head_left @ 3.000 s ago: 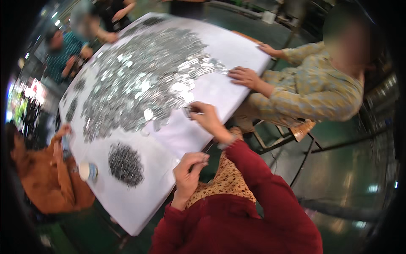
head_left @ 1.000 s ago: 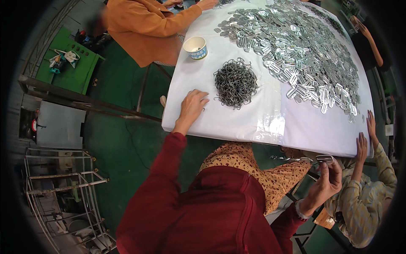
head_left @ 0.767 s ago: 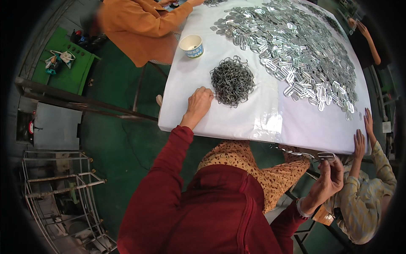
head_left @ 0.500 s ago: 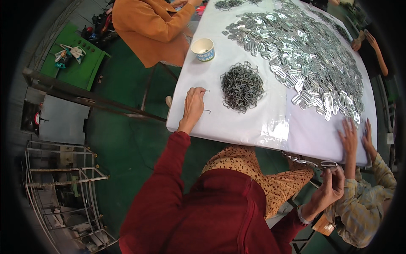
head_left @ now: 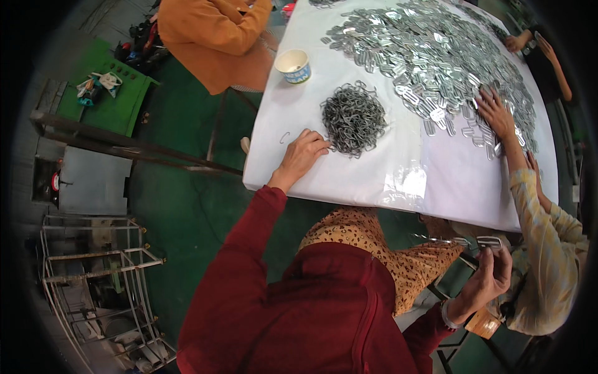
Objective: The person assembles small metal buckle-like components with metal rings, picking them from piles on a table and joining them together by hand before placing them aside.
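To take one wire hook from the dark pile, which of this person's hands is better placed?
Probably the left hand: its fingertips are at the edge of the wire hook pile. The right hand is farther away, off the white table, and holds a metal buckle.

Lighting's pretty uneven here. The white tabletop (head_left: 461,193) is easily the brightest big area, with a blown-out patch of glare on the clear plastic strip (head_left: 405,182) right of centre. Metal plates (head_left: 436,53) at upper right throw loads of little white glints, while the pile of dark hooks (head_left: 354,118) looks much duller. Light seems to come from overhead, and table shadows are soft and faint. Green floor (head_left: 180,212) at left is way dimmer. Classic fisheye stuff too: corners fade to black, the metal rack (head_left: 99,256) lower left leans and bows, detail gets mushy near the rim. Middle's reasonably sharp.
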A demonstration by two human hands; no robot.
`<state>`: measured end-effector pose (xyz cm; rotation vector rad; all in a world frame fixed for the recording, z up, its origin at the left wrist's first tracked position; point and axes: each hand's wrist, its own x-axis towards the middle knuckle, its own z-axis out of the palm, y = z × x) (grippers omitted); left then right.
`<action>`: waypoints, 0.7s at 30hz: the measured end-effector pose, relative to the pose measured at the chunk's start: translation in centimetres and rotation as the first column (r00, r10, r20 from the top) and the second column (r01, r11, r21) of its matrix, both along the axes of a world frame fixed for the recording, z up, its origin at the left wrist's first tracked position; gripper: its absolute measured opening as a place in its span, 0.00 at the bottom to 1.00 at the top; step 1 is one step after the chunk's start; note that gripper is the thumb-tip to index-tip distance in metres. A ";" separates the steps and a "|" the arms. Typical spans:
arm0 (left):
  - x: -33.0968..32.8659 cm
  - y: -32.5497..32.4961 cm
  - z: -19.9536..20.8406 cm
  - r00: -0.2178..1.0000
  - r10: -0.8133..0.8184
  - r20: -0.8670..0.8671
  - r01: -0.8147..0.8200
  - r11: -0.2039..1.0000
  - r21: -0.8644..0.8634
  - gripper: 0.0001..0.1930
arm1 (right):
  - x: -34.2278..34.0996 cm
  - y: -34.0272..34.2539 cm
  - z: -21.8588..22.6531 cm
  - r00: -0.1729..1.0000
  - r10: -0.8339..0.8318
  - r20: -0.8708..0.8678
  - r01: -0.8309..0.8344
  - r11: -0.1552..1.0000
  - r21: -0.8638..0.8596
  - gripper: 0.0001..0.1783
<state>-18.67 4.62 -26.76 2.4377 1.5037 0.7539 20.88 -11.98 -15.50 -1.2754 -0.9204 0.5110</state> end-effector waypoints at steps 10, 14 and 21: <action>1.5 0.9 1.6 0.969 0.209 0.128 -0.213 0.977 0.014 0.06 | -1.1 1.1 1.2 0.997 -0.062 -0.036 0.060 0.996 -0.066 0.14; 7.1 0.7 5.2 0.795 0.234 0.560 -0.059 0.948 -0.312 0.08 | -0.5 0.8 0.9 0.994 -0.108 -0.019 0.106 0.992 -0.074 0.11; 20.9 -4.4 13.1 0.342 -0.048 0.939 0.746 0.622 -0.239 0.08 | -1.6 2.1 0.1 0.983 -0.054 -0.176 0.040 0.996 -0.082 0.11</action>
